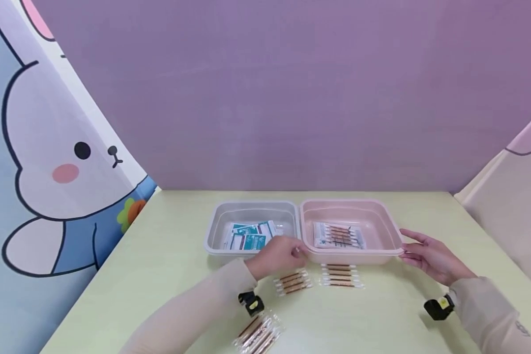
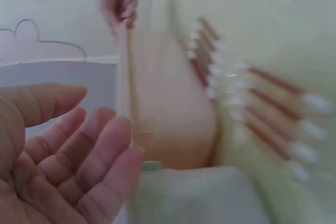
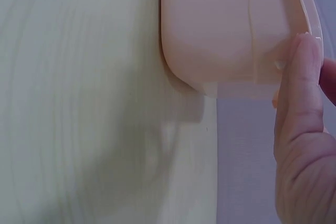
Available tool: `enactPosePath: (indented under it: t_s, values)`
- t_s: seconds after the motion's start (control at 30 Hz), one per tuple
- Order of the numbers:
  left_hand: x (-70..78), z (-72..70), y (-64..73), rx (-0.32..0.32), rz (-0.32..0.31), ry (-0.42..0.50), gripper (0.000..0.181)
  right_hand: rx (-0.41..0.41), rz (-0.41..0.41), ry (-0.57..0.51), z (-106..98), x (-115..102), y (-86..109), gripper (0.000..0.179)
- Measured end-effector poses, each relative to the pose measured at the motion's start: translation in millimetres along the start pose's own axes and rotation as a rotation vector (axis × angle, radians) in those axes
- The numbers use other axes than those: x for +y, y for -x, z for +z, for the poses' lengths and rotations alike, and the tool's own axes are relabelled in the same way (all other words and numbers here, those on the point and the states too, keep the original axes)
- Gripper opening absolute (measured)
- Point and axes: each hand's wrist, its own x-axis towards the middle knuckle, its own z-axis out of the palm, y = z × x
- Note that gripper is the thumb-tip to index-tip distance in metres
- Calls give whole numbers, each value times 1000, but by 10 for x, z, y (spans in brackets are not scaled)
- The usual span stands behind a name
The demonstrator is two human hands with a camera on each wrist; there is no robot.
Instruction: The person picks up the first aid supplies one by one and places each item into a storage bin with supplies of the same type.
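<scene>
A pink plastic tray [image 1: 382,233] stands at the back of the table beside a grey one [image 1: 217,231]. My right hand [image 1: 433,258] grips the pink tray's right front corner, thumb at the rim [image 3: 315,19]. At its left front corner is my left hand [image 1: 280,253], whose loosely bent fingers [image 2: 107,145] come right up to the rim with thumb and fingers apart. Inside the pink tray lies a clear pack of brown-stemmed cotton swabs [image 1: 340,235]. Teal-and-white packets [image 1: 253,242] lie in the grey tray.
In front of the pink tray are two wrapped rows of cotton swabs, a left row [image 1: 293,282] and a right row [image 1: 341,276]. Another wrapped bunch of swabs [image 1: 258,334] lies nearer, by the left forearm. A purple wall [image 1: 292,98] stands behind the table.
</scene>
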Motion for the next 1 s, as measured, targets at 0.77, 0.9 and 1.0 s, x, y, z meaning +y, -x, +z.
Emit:
enactPosePath:
  t_s: [0.77, 0.9, 1.0]
  values:
    - [-365, 445, 163, -20, -54, -715, 20, -13, 3, -21, 2, 12, -9, 41]
    - [-367, 457, 165, -56, -124, -684, 22, -10, 8, -30, 11, 14, -7, 40]
    - [-384, 435, 167, -81, -141, -611, 22, -4, 6, -34, 11, 15, 6, 39]
